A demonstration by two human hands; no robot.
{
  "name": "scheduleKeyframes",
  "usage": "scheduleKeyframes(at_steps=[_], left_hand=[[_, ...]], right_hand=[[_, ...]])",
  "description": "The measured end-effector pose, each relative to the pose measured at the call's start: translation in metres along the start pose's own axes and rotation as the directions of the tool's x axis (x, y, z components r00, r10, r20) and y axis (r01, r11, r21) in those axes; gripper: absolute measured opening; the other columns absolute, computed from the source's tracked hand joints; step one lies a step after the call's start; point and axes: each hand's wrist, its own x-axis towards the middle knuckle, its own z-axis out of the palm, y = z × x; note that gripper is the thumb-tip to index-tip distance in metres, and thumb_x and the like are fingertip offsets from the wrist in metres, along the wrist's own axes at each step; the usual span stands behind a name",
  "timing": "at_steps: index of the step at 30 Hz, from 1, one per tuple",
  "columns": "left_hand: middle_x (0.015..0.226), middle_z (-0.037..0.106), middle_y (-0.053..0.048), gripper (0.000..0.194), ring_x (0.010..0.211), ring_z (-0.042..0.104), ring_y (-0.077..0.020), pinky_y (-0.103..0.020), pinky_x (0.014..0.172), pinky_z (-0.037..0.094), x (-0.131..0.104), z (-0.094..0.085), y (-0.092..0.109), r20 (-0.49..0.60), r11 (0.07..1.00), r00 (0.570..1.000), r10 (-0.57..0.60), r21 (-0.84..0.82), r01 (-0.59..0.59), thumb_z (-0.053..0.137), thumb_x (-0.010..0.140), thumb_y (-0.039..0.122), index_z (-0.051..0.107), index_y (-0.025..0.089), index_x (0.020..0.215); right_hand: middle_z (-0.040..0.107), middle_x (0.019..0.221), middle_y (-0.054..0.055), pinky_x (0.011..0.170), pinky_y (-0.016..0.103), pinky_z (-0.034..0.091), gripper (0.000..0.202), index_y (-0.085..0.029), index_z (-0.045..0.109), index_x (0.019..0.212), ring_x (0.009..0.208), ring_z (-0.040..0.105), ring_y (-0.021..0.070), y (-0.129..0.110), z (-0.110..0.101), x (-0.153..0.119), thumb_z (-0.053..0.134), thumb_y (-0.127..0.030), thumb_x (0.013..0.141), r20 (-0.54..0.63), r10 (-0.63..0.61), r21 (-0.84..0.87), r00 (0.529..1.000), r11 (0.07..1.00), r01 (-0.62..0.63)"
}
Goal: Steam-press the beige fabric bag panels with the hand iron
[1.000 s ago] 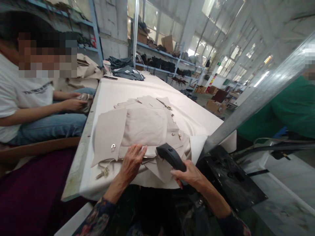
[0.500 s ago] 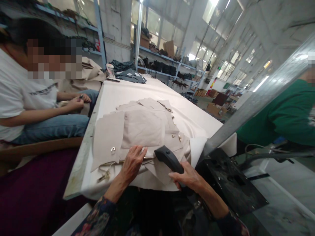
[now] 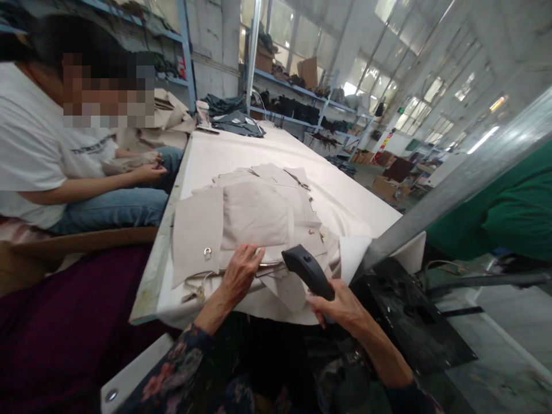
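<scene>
Tool axis: the black handheld tool [image 3: 307, 270] was seen tilted, its long axis running from the right hand up and away toward the fabric stack, its rounded head pointing at the stack's near edge.
Tool place: it was held just above the near right corner of the beige fabric stack [image 3: 254, 215], close beside the left hand.
Counts: one black tool, two hands of the wearer, one stack of many overlapping beige pieces whose number could not be told, one metal ring [image 3: 207, 252] on the piece at the stack's left.
Right hand: the right hand [image 3: 340, 305] was wrapped tightly around the tool's lower handle, wrist bent, forearm coming up from the lower right of the stack.
Left hand: the left hand [image 3: 241, 270] was laid palm down on the stack's near edge, fingers spread apart and pressed on the cloth, nothing gripped; its floral sleeve [image 3: 181, 368] was seen below.
Support: the stack was lying on the white table [image 3: 267, 155], near its front end.
Nearby: a person in a white shirt [image 3: 30, 149] was seated left of the stack; a green garment [image 3: 495, 207] was seen to its right.
</scene>
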Motion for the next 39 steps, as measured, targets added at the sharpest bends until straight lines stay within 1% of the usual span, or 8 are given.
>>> scheduleKeyframes(at_steps=[8,13,19,21,24,27,32,39], left_hand=[[0.097,0.056,-0.013,0.031,0.09,0.047,-0.026,-0.041,0.082,0.047,-0.002,0.001,-0.002,0.029,0.999,1.0,-0.001,-0.032,0.001,0.043,0.088,0.01,0.059,0.011,0.115],[0.097,0.057,-0.012,0.029,0.091,0.05,-0.0253,-0.041,0.082,0.047,0.002,-0.002,0.001,0.03,0.999,0.999,-0.025,-0.043,0.027,0.045,0.088,0.01,0.059,0.013,0.113],[0.104,0.061,-0.008,0.025,0.098,0.055,-0.0215,-0.034,0.087,0.046,-0.007,-0.029,0.017,0.024,0.983,0.986,-0.164,-0.077,0.166,0.055,0.084,0.021,0.06,0.018,0.109],[0.105,0.061,-0.011,0.026,0.101,0.055,-0.0222,-0.035,0.088,0.045,-0.01,-0.042,0.012,-0.027,0.945,0.946,-0.323,-0.07,0.321,0.05,0.088,0.031,0.059,0.016,0.107],[0.091,0.061,-0.016,0.039,0.09,0.058,-0.0287,-0.041,0.078,0.046,-0.008,-0.056,-0.012,-0.099,0.79,0.785,-0.612,-0.035,0.612,0.042,0.09,0.042,0.058,0.009,0.101],[0.068,0.06,-0.008,0.034,0.072,0.06,-0.0271,-0.039,0.066,0.045,0.001,-0.059,-0.046,-0.014,0.666,0.666,-0.746,-0.041,0.745,0.06,0.079,0.047,0.061,0.013,0.085],[0.074,0.061,0.001,0.025,0.068,0.059,-0.0134,-0.031,0.066,0.049,0.001,-0.056,-0.079,0.19,0.614,0.65,-0.736,-0.217,0.759,0.059,0.085,0.037,0.06,0.014,0.076],[0.055,0.051,0.007,0.031,0.045,0.048,-0.0066,-0.021,0.046,0.043,-0.03,-0.051,-0.076,0.329,0.38,0.657,-0.679,-0.608,0.697,0.053,0.09,0.037,0.056,0.014,0.07]], right_hand=[[0.054,0.047,-0.003,0.043,0.02,0.042,0.023,-0.015,0.052,0.073,0.041,0.051,0.0107,0.006,0.021,0.012,0.062,-0.036,0.076,-0.004,0.005,-0.005,1.0,1.0,-0.005],[0.055,0.047,-0.002,0.043,0.021,0.042,0.024,-0.016,0.053,0.073,0.041,0.051,0.0112,-0.005,0.003,0.012,0.059,-0.039,0.079,-0.168,-0.018,-0.002,0.986,1.0,0.018],[0.055,0.047,-0.001,0.049,0.023,0.042,0.03,-0.016,0.052,0.067,0.045,0.052,0.0121,0.011,-0.008,-0.013,0.056,-0.042,0.081,-0.123,-0.01,-0.088,0.992,0.996,-0.001],[0.055,0.047,-0.001,0.048,0.023,0.041,0.031,-0.015,0.053,0.07,0.044,0.051,0.0122,0.02,-0.005,-0.017,0.056,-0.044,0.081,-0.096,0.016,-0.084,0.995,0.996,-0.024],[0.054,0.048,-0.002,0.048,0.023,0.041,0.031,-0.014,0.053,0.076,0.044,0.05,0.0121,0.026,0.001,-0.022,0.056,-0.045,0.08,-0.064,0.019,-0.073,0.998,0.997,-0.024],[0.054,0.048,-0.002,0.047,0.023,0.04,0.029,-0.015,0.052,0.077,0.044,0.05,0.012,0.022,0.005,-0.029,0.056,-0.044,0.079,-0.025,0.001,-0.08,1.0,0.997,-0.003],[0.053,0.047,-0.003,0.046,0.021,0.04,0.023,-0.016,0.049,0.074,0.043,0.05,0.011,0.009,0.015,-0.038,0.059,-0.037,0.076,0.069,-0.016,-0.095,0.998,0.995,0.022],[0.054,0.048,-0.004,0.042,0.018,0.037,0.02,-0.015,0.052,0.078,0.042,0.05,0.0095,-0.019,0.041,-0.023,0.062,-0.032,0.076,0.214,-0.029,-0.072,0.976,0.996,0.045]])
